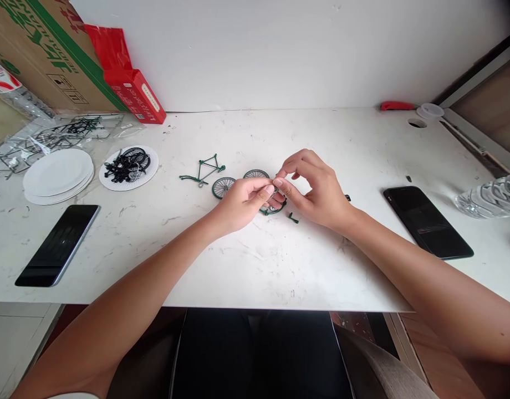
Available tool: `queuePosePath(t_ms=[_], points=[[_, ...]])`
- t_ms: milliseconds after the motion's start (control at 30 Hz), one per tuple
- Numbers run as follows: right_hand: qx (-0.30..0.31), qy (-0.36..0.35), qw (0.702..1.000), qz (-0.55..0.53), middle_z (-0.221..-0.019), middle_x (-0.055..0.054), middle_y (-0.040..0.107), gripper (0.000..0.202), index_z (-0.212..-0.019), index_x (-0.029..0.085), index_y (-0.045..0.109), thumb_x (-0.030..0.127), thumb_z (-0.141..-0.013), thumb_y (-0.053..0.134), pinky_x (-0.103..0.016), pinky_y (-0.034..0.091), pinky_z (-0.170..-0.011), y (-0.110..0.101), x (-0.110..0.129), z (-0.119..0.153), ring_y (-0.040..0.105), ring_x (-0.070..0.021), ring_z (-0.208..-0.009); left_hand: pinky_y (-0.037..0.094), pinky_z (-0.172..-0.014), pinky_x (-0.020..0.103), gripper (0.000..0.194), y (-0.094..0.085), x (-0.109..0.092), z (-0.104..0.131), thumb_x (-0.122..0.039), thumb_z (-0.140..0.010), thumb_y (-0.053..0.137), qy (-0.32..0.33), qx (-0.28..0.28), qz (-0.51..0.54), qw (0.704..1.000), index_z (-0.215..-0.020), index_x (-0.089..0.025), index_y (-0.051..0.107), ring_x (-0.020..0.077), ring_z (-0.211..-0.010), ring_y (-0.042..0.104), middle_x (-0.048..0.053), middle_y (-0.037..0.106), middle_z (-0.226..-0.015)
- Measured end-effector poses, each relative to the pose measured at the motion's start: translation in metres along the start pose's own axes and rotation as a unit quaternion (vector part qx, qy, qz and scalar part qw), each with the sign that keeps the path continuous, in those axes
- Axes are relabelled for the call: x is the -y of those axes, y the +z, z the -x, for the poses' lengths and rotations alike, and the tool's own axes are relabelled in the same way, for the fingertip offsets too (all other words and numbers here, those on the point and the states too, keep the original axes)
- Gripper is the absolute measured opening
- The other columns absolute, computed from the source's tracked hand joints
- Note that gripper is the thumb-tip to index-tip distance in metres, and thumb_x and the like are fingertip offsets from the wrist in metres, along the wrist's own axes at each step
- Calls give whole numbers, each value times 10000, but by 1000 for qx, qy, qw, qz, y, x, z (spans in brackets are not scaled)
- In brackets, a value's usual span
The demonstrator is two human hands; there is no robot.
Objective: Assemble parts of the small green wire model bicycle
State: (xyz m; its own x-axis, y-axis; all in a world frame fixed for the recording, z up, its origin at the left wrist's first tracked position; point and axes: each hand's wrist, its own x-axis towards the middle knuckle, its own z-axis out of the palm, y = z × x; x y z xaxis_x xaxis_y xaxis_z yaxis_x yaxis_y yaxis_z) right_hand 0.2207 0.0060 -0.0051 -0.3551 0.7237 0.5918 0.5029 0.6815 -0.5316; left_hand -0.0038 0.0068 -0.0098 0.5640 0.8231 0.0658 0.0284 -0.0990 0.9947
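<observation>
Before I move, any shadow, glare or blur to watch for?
Head view: soft shadow below the right forearm; faint reflections on the phone at right; wide-angle stretch toward the edges; small part between left hand and right hand too indistinct to identify.

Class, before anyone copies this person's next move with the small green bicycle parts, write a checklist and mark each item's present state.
1. Left hand and right hand brought together at the fingertips: ok.
2. Whatever is between the fingertips identified: cannot tell, fingers cover it.
3. Green frame apart from both hands: ok.
4. Round green part by the fingers in full view: not ok, partly hidden.
5. Black parts on a white plate: ok.
6. Left-side phone clear of both arms: ok.
</observation>
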Motion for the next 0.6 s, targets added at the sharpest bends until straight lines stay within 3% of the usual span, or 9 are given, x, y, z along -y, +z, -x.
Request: queuePosePath(t_ms=[267,467,600], points=[[-4,11,1000,27,-993,-70,776,202,-1005,298,687,446,-1137,646,-492,564,-789,0,1,-1,683,-285,-940,681,-1001,393,290,-1,0,0,-404,-1143,655,-21,-21,-12,999,-1134,-160,812,221,-1026,856,116,868,-1143],[-4,9,1000,30,-968,-63,784,141,-993,290,694,349,-1119,668,-475,555,-776,0,0,-1,677,-277,-925,690,-987,414,229,3,-7,4,-267,-1027,794,-45,-27,-38,998,-1227,-156,808,269,-1094,874,119,873,-1144],[-1,14,1000,19,-1003,-57,800,133,-1014,300,707,366,-1123,669,-485,579,-804,0,0,-1,696,-283,-977,699,-978,417,256,3,-8,5,-221,-1015,772,-33,-21,-50,998,-1264,-165,794,273,-1126,876,112,875,-1142]])
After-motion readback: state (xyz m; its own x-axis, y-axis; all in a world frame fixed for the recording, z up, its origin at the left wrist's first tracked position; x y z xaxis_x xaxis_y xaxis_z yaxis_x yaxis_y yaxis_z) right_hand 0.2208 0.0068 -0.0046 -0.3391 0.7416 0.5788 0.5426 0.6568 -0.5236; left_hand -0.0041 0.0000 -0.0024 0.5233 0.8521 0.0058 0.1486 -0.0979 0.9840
